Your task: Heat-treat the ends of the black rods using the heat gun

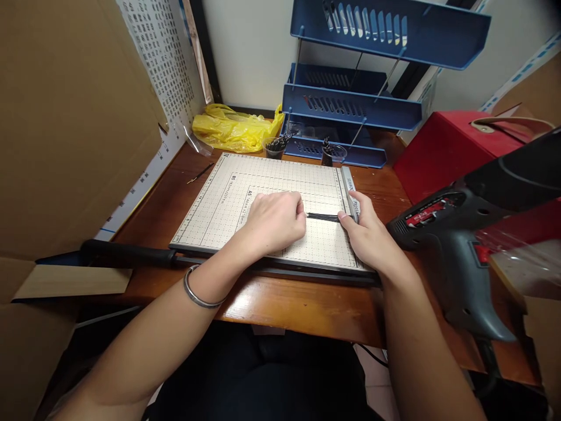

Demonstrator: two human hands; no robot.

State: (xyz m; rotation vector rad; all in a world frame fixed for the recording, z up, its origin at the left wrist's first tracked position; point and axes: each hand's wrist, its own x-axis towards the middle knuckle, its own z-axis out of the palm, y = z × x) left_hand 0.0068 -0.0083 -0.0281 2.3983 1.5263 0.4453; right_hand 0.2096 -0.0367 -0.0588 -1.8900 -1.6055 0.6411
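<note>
A thin bundle of black wires [323, 217] lies level between my two hands, low over the paper trimmer [219, 204] with its printed grid. My left hand [278, 217] is closed at the bundle's left end, its fingertips mostly hidden behind the knuckles. At the other end, my right hand [366, 231] pinches the wires with thumb and fingers, beside the trimmer's metal guide [347, 181]. The trimmer's black handle [127, 254] points left along the near side.
Behind the trimmer, two clear cups [275, 153] hold dark thin pieces. A yellow plastic bag [236, 128] and a blue tray rack [350, 105] stand at the back. On the right are a heat gun [456, 234] and a red box [438, 152]. Cardboard [74, 117] rises at left.
</note>
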